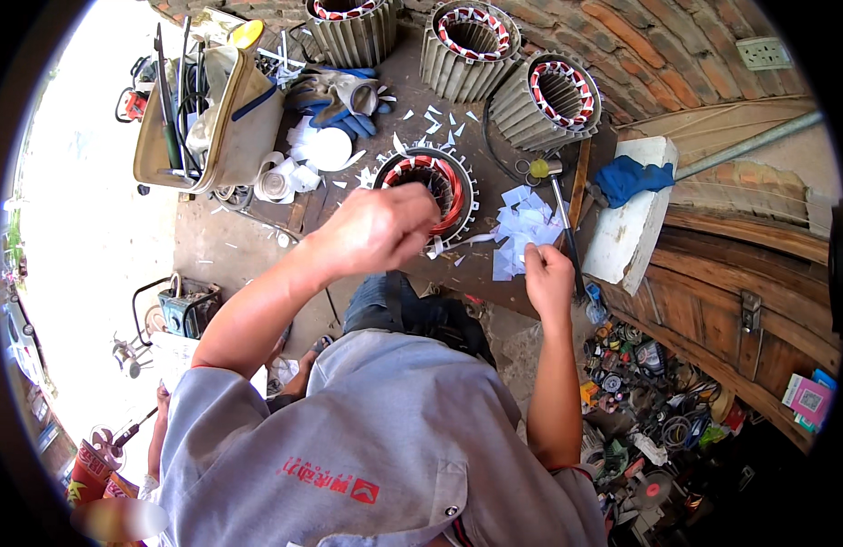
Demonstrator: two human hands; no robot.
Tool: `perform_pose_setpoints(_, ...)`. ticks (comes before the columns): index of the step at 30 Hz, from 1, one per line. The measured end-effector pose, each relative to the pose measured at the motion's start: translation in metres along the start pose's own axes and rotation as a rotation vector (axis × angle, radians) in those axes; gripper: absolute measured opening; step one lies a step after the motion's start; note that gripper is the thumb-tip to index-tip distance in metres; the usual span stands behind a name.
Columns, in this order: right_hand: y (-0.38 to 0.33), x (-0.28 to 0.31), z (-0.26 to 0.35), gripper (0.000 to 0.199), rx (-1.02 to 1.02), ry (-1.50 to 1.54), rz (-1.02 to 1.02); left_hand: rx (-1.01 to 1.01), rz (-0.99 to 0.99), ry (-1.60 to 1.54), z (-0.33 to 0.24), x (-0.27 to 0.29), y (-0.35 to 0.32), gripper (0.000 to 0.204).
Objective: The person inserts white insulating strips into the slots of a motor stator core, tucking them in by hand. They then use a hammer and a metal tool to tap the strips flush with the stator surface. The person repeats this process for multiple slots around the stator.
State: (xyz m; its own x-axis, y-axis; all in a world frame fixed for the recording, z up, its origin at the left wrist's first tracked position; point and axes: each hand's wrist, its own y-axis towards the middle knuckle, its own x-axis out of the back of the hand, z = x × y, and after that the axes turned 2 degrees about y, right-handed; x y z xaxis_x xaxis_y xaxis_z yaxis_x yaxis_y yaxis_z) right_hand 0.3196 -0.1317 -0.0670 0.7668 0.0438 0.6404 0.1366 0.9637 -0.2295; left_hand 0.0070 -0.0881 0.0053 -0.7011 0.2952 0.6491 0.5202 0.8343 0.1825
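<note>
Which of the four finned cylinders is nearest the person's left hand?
The front cylinder, partly hidden by the left hand; the other three stand nearer the brick wall.

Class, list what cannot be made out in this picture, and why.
All in head view:
Anything the left hand may hold; hidden by the hand itself.
Whether the right hand pinches one of the pale sheets; detail too small.
Far rim of the back-left motor housing; cut off by top edge.
Inside bottom of the cream bin; hidden by things in it.
</note>
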Motion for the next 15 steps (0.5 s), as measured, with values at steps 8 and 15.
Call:
perform_pose_setpoints(8, 0.023, -0.018, 0.074, 0.029, 0.518, -0.096, 0.012, 0.234, 0.154, 0.197, 0.012, 0.0, -0.004, 0.031)
perform_pose_setpoints(15, 0.031, -0.027, 0.106, 0.014, 0.602, 0.167, 0.21, 0.455, 0.569, 0.284, 0.015, -0.001, 0.037, 0.028)
